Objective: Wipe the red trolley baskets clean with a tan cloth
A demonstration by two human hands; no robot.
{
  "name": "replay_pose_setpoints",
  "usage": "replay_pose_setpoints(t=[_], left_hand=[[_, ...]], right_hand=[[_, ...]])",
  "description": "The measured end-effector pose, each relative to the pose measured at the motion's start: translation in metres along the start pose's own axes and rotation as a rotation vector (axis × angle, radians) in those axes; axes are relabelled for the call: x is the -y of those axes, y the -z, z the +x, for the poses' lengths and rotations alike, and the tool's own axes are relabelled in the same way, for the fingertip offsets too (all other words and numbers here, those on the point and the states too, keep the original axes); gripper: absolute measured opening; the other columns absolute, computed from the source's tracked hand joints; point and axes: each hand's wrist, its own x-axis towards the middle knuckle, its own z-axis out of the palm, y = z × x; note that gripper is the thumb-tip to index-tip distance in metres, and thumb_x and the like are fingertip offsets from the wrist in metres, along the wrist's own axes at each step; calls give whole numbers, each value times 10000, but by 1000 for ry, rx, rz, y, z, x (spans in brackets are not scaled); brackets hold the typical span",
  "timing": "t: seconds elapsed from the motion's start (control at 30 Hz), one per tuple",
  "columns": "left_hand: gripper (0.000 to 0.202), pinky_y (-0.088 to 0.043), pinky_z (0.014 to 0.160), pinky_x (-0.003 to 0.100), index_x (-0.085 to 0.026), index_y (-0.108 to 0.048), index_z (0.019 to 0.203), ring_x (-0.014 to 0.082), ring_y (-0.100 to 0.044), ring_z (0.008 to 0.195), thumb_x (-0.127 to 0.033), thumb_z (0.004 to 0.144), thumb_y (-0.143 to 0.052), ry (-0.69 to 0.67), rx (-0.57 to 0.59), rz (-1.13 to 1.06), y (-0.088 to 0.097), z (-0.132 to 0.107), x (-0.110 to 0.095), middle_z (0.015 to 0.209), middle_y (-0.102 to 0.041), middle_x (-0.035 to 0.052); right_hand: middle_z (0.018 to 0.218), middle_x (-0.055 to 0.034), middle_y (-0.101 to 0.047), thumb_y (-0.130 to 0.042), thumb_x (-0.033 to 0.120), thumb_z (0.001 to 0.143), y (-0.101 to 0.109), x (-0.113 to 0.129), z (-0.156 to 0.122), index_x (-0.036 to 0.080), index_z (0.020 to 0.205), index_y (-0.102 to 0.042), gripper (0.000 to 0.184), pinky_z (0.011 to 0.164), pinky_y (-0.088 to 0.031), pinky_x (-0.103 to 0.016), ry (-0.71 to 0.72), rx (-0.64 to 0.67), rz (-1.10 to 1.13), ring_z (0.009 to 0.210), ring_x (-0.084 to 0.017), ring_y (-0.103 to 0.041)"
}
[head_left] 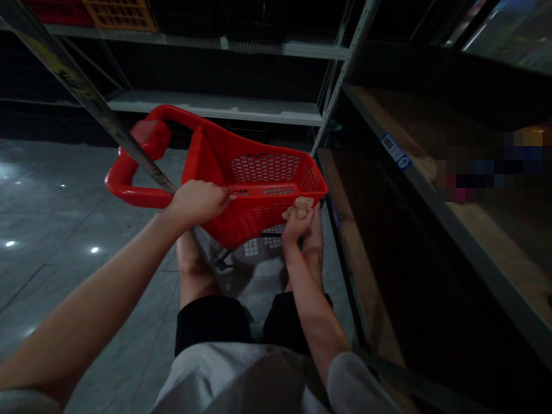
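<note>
A red plastic shopping cart with perforated basket walls stands in front of my knees, its looped handle to the left. My left hand is closed over the basket's near rim, close to the handle end. A scuffed metal pole slants down from the upper left, across the cart handle, to my left wrist; its lower end is hidden there. In my right hand is a crumpled beige cloth, bunched in closed fingers against the outside of the basket near its far right corner.
White metal shelving stands behind the cart, with an orange crate at its upper left. On the right runs a wooden shelf with a blue label; part of it is pixelated. Grey floor tiles lie to the left.
</note>
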Motion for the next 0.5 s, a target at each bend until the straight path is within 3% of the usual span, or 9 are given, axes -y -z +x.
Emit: replay_pose_setpoints(t=[0.1, 0.2, 0.27, 0.43, 0.5], left_hand=[[515, -527, 834, 405, -173, -775, 1074, 356, -752, 986, -482, 1040, -365, 10, -60, -31, -7, 2, -7, 965, -785, 171], [506, -519, 851, 402, -177, -781, 1055, 353, -750, 997, -477, 1029, -375, 19, -83, -55, -10, 3, -7, 962, -784, 167], [503, -516, 854, 407, -175, -782, 1060, 355, -749, 996, -474, 1024, -379, 19, -93, -65, -12, 3, -4, 961, -782, 167], [492, -502, 876, 394, -207, -789, 1063, 336, -740, 1017, -486, 1019, -387, 37, -102, -89, -12, 3, -3, 949, -783, 135], [505, -499, 877, 387, -211, -794, 1048, 329, -735, 1020, -491, 1019, -375, 40, -97, -84, -10, 4, -5, 946, -782, 129]], right_hand=[[991, -49, -650, -638, 328, 807, -11, 11, -69, 210, 980, -598, 213, 1018, -511, -410, 68, 288, -13, 1014, -216, -619], [943, -32, -669, -675, 309, 777, -13, 16, -96, 214, 931, -626, 187, 973, -533, -384, 95, 440, 8, 962, -207, -634], [954, -29, -679, -671, 280, 747, -11, 13, -80, 211, 951, -619, 221, 957, -541, -383, 69, 385, 27, 936, -199, -639], [1037, -41, -681, -525, 206, 774, -2, -4, 16, 218, 1068, -502, 295, 927, -570, -416, -88, -38, 183, 932, -184, -668], [1040, -40, -674, -530, 191, 763, 0, -9, 36, 219, 1049, -494, 290, 918, -577, -413, -92, -77, 217, 926, -180, -671]])
